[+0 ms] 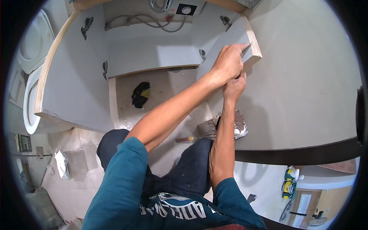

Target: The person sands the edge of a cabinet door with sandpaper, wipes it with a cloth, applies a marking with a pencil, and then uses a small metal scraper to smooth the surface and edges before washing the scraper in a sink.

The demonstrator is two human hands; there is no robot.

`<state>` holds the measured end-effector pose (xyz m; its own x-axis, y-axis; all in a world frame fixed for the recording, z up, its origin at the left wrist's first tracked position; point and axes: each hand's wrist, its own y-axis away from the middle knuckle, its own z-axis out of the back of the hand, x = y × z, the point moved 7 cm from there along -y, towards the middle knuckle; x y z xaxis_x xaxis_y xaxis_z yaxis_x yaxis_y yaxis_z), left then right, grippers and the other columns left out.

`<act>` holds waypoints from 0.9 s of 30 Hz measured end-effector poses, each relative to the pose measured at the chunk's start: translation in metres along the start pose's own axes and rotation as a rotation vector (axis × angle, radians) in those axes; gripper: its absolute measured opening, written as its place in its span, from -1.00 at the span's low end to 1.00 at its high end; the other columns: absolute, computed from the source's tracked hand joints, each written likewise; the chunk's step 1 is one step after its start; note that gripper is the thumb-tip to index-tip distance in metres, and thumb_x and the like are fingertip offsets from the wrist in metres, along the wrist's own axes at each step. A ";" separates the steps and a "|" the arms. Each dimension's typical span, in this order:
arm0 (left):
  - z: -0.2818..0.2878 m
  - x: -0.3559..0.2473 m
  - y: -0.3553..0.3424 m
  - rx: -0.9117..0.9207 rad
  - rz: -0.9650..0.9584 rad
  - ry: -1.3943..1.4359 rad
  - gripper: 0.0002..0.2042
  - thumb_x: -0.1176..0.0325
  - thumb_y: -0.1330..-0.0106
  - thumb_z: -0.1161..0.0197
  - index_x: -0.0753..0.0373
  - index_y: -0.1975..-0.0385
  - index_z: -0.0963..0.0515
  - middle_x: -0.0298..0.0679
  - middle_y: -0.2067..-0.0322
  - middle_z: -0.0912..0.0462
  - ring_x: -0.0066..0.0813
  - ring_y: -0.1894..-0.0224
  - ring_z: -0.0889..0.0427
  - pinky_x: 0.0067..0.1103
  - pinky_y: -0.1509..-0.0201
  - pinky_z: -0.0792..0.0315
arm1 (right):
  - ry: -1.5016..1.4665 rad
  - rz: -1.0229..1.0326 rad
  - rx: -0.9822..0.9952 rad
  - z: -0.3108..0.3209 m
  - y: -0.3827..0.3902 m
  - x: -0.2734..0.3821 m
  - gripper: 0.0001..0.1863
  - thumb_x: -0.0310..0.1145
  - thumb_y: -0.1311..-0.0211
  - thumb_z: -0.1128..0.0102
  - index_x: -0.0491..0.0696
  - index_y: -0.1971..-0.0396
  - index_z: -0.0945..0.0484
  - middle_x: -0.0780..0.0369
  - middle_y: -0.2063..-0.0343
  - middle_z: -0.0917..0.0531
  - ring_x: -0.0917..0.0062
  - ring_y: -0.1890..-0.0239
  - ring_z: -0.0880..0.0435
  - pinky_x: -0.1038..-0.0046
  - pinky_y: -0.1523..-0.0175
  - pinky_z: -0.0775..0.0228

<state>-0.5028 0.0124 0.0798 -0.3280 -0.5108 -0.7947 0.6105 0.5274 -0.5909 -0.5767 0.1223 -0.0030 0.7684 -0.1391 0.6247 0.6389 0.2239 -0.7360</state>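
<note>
My left hand (229,61) is closed at the pale wooden edge of the right cabinet door (226,42), near its lower corner. A thin greyish edge shows by its fingertips, but what it holds is mostly hidden. Just beneath it, my right hand (234,89) has its fingers curled up at the underside of the same door, close to that corner. The door stands swung out from the cabinet, its hinges visible inside. Opposite it, the left cabinet door (73,73) also hangs swung out, with a bare wooden edge strip.
Inside the cabinet (153,53) are flexible hoses (147,22) and a pipe. Below lies a crumpled black bag (140,94). By my knees are a brush (186,139) and a foil-lined tray (240,126). A toilet (32,99) stands left; a grey wall panel (306,84) rises right.
</note>
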 end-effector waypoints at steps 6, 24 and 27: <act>0.006 -0.004 -0.011 0.056 0.051 -0.026 -0.60 0.53 -0.31 -0.07 0.25 -0.15 -0.58 0.13 0.24 -0.71 0.16 0.20 -0.72 -0.25 0.06 -0.58 | 0.036 0.100 0.055 -0.003 0.001 -0.003 -0.73 -0.41 -0.13 -0.42 -0.32 0.34 -0.57 -0.04 0.33 -0.59 -0.01 0.27 -0.59 0.11 0.10 -0.41; 0.014 -0.008 -0.007 0.036 0.062 -0.091 -0.60 0.51 -0.35 -0.07 0.33 -0.20 -0.52 0.22 0.19 -0.69 0.22 0.07 -0.68 -0.21 -0.04 -0.55 | 0.036 -0.102 0.074 -0.012 0.004 0.007 -0.64 -0.31 -0.12 -0.43 -0.15 0.11 -0.61 0.08 0.27 -0.61 0.11 0.18 -0.65 0.17 0.08 -0.45; 0.010 -0.011 -0.004 0.038 0.012 -0.067 -0.60 0.51 -0.36 -0.07 0.34 -0.20 -0.52 0.22 0.20 -0.69 0.22 0.08 -0.68 -0.20 -0.02 -0.55 | 0.055 -0.073 0.063 -0.005 0.000 -0.003 -0.63 -0.31 -0.09 -0.46 -0.18 0.14 -0.62 0.07 0.29 -0.61 0.09 0.21 -0.65 0.17 0.10 -0.45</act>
<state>-0.4948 0.0092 0.0923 -0.2719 -0.5494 -0.7901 0.6413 0.5086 -0.5744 -0.5785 0.1182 -0.0064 0.7221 -0.2096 0.6593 0.6908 0.2709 -0.6704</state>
